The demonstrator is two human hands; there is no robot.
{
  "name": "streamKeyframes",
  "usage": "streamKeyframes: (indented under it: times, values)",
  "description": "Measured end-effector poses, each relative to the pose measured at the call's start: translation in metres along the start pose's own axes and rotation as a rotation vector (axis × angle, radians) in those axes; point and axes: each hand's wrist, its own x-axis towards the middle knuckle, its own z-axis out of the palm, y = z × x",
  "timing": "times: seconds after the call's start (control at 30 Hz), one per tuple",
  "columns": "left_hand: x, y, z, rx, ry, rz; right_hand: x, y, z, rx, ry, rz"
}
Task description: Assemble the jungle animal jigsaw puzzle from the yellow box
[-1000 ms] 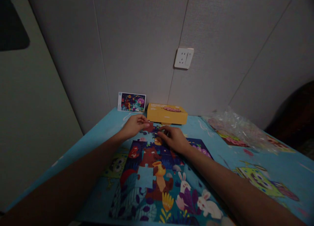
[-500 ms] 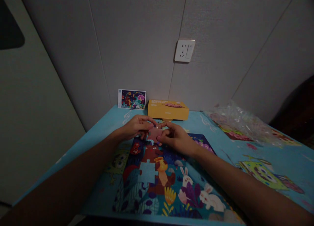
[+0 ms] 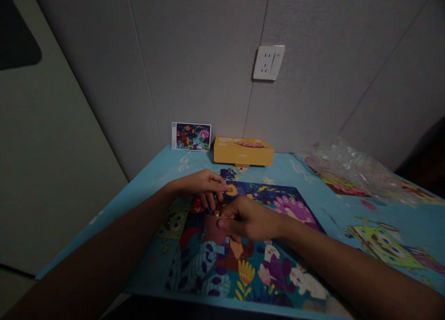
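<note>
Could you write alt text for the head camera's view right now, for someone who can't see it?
Two bare hands, the left and the right, work over a colorful animal jigsaw puzzle, the right holding a reddish-brown piece. Behind are a small picture card and a yellow box; clear plastic lies to the right.

Blue cartoon-print table (image 3: 282, 171): rectangular multicoloured jigsaw puzzle (image 3: 255, 276) by near edge; yellow cardboard box (image 3: 243, 158), rectangular picture card (image 3: 192, 137) along far edge; crumpled clear plastic (image 3: 361, 172) toward right.

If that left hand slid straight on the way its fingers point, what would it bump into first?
Probably the right hand, close by over the puzzle; depth is unclear, so the left hand might just skim past its knuckles.
</note>
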Motion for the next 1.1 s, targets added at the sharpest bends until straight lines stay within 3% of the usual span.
streamKeyframes:
  times: [0.2,0.43,0.7,0.93,1.1]
  values:
    - [0.0001,-0.0033,-0.0025,0.007,-0.019,0.01,-0.0016,-0.0049,-0.0004,-0.304,0.028,-0.072]
    - [0.0004,-0.0026,-0.0018,0.01,-0.027,0.01,0.0006,-0.0033,-0.0014,-0.448,0.119,-0.01]
    - [0.0015,-0.0043,-0.0038,0.034,-0.006,0.013,0.0022,-0.0006,-0.0018,-0.349,0.121,-0.05]
    - [0.0005,-0.0036,-0.0033,0.004,-0.025,0.008,0.0019,0.0001,-0.0026,-0.216,0.006,-0.107]
    - [-0.0003,-0.0022,-0.0026,-0.007,-0.031,0.008,0.0011,0.0006,-0.0021,-0.263,-0.012,-0.183]
